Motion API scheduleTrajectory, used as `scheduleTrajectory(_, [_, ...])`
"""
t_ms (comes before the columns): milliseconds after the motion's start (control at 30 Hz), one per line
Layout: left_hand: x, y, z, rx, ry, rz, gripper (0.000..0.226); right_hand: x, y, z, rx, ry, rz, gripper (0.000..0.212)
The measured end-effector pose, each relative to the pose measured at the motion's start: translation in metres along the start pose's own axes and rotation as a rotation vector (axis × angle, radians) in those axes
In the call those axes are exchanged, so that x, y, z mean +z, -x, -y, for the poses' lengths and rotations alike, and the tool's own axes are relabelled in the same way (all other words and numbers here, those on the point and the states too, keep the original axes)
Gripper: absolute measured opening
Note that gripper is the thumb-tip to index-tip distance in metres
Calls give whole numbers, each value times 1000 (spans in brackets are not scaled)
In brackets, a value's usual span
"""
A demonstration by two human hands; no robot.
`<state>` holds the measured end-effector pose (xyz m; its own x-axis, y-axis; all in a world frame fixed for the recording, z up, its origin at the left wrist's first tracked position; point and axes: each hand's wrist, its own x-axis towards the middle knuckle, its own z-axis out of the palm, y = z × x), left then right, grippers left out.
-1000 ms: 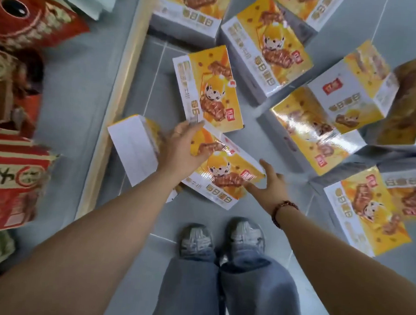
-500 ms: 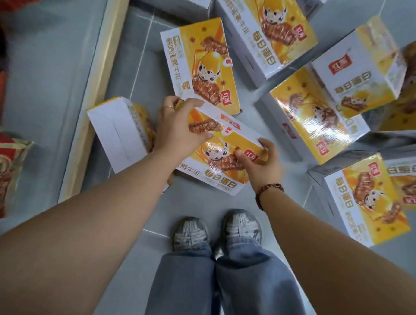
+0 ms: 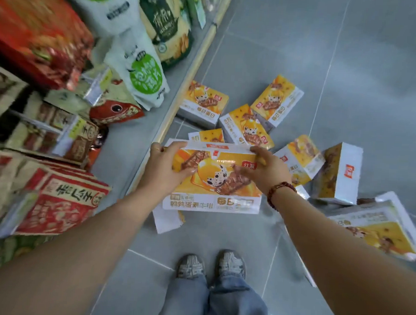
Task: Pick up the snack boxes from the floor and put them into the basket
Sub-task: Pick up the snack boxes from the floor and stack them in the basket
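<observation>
I hold one yellow and white snack box [image 3: 213,181] flat in the air above the floor, its printed face up. My left hand [image 3: 164,169] grips its left end, fingers over the far edge and thumb on the face. My right hand [image 3: 265,171] grips the right end the same way. Several more of the same boxes lie scattered on the grey tiles beyond and to the right, one [image 3: 205,104] by the shelf base, one [image 3: 338,173] standing on edge, one [image 3: 376,228] near my right forearm. No basket is in view.
A low shelf [image 3: 182,83] with a wooden edge runs along the left, packed with red snack bags [image 3: 62,205] and white and green pouches [image 3: 144,74]. My shoes [image 3: 211,266] stand on the tiles below the held box. Another box [image 3: 167,220] lies under it.
Both hands closed on the box on the floor and lifted it up. The view has risen and pulled back, so the other boxes look smaller and the shelf goods show.
</observation>
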<state>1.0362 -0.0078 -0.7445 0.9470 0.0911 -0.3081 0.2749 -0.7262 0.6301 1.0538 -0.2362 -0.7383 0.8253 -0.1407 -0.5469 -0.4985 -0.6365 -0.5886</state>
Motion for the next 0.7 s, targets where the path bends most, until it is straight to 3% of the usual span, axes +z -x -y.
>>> scheduleTrajectory(367, [-218,107,-132,121,45,-202,61,-145,172,181,-319,44,-96,66])
scheduleTrajectory(700, [-276,272,-193,37,-2,-462,64,-200,294,214,-577,80,20,70])
